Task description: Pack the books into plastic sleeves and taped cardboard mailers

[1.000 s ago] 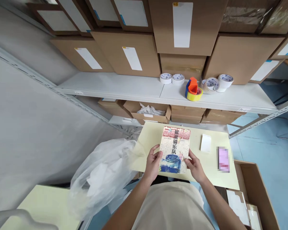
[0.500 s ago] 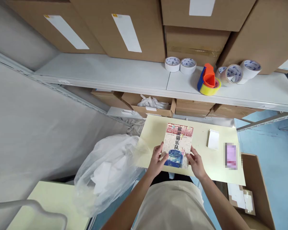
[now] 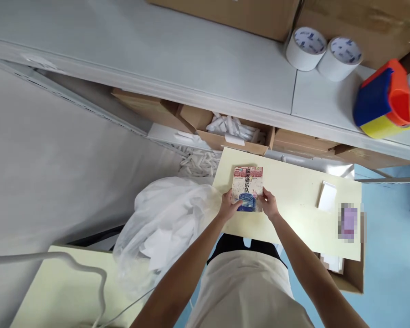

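Note:
A paperback book [image 3: 247, 187] with a pale cover, red title band and blue spiral picture lies on the pale yellow table [image 3: 294, 200], near its left side. My left hand [image 3: 229, 207] grips the book's lower left corner. My right hand [image 3: 268, 205] grips its lower right corner. Both arms are stretched out in front of me.
A clear plastic bag [image 3: 164, 228] of white paper sits left of the table. A white pad [image 3: 327, 196] and a blurred pink item [image 3: 348, 222] lie on the table's right. Tape rolls [image 3: 305, 43] and a tape dispenser [image 3: 382, 105] stand on the grey shelf [image 3: 157, 54]. An open carton [image 3: 351, 273] is at the lower right.
The book has moved away from me and down onto the table, with both hands still on it. My arms have stretched out and my view has tilted down, closer to the shelf.

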Demonstrator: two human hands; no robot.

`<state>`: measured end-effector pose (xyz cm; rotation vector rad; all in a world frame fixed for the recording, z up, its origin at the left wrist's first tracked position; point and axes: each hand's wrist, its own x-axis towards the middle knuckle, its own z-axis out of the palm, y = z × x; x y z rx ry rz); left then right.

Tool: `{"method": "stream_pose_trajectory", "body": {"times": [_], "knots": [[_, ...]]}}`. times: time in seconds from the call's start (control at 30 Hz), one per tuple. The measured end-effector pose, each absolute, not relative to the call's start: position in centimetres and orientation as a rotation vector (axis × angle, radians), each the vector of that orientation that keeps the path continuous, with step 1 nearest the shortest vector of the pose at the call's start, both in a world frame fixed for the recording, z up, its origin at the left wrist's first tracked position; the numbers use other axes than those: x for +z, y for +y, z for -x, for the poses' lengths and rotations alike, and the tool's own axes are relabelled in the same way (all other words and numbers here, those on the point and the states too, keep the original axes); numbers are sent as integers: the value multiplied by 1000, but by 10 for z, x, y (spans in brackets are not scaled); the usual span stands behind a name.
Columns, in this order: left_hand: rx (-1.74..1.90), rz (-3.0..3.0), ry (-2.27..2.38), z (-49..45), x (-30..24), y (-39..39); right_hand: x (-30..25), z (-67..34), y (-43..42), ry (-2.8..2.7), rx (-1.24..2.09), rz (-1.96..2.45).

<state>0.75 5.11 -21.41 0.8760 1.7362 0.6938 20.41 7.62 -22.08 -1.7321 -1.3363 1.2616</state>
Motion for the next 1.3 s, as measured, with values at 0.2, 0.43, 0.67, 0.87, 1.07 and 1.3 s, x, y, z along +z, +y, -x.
{"method": "stream_pose_trajectory", "body": {"times": [0.2,0.43,0.67,0.87,1.07,1.3], "knots": [[663,-969,1827,8,-242,64,-251,-176,75,-1261,1180,1919],[768,-1069,1814,25,-251,83,-255,-156,92,-1404,1018,1944],[784,-1240,1798,38,-248,99,-251,-145,107,-1459,977,2007],[717,-1272,1784,37,-245,98,-249,-145,111,-1544,946,2017],[655,-1266,1795,37,-247,99,-249,-146,115,-1525,995,2036],[691,-1221,1829,31,-246,101,-240,-148,115,-1314,1150,1921]]}}
